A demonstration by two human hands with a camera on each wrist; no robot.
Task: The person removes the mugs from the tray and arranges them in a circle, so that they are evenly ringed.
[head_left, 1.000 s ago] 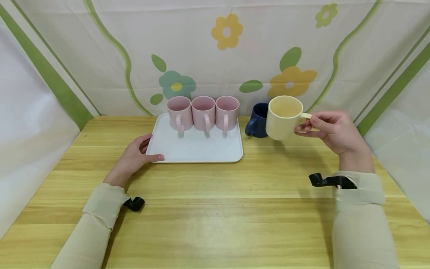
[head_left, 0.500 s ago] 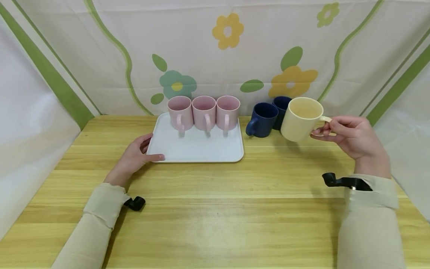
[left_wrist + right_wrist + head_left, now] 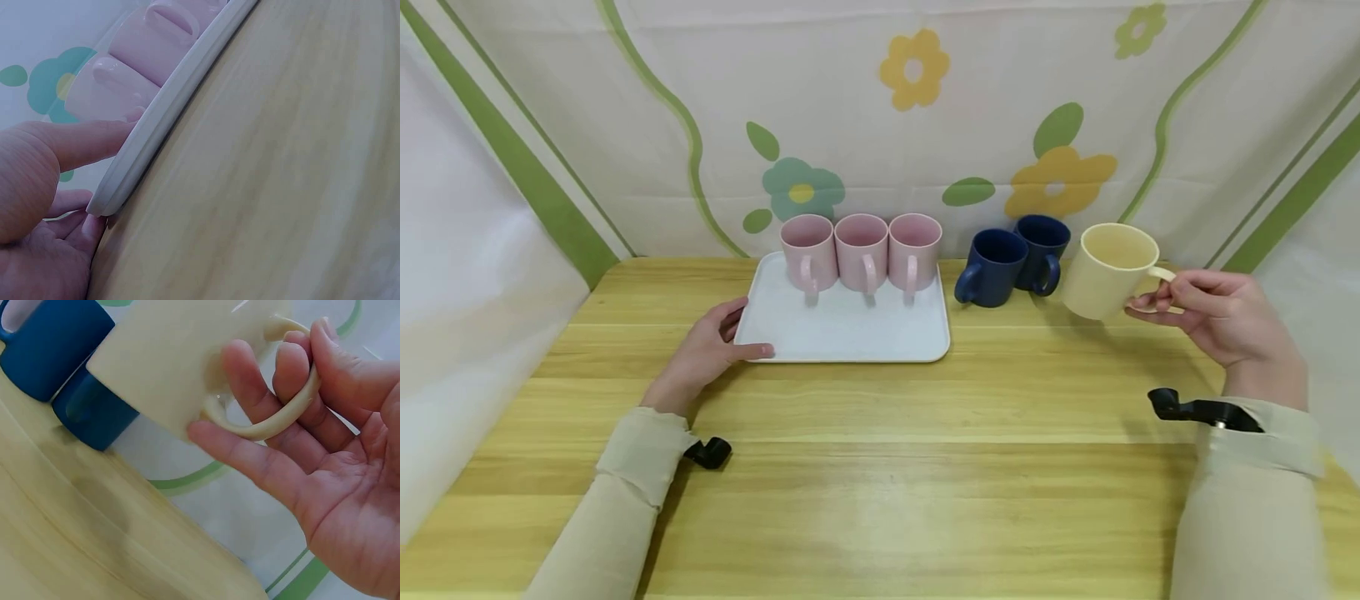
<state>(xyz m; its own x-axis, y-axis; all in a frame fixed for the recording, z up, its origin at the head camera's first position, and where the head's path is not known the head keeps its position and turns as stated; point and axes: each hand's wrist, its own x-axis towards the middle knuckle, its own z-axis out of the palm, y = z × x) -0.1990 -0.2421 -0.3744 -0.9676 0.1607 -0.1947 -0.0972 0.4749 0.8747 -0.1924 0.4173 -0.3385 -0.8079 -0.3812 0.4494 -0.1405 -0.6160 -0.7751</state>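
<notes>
The right hand (image 3: 1232,321) pinches the handle of a pale yellow mug (image 3: 1105,275), upright and raised over the table's right part. In the right wrist view, fingers and thumb of the hand (image 3: 350,456) curl round the handle of the yellow mug (image 3: 162,356). At the left, the left hand (image 3: 703,354) grips the front left corner of a white tray (image 3: 842,333), thumb on the rim; the left wrist view shows the same hand (image 3: 56,187) at the tray's edge (image 3: 150,134). Three pink mugs (image 3: 808,254) stand in a row along the tray's back, handles facing front.
Two dark blue mugs, a front one (image 3: 992,271) and one behind it (image 3: 1043,250), stand on the wooden table (image 3: 880,500) between the tray and the yellow mug. A white cloth (image 3: 850,100) with flower patterns hangs behind the table.
The right hand has carried the yellow mug to the right, away from the blue mugs, and the rear blue mug has come into view. The left hand still holds the tray's corner.
</notes>
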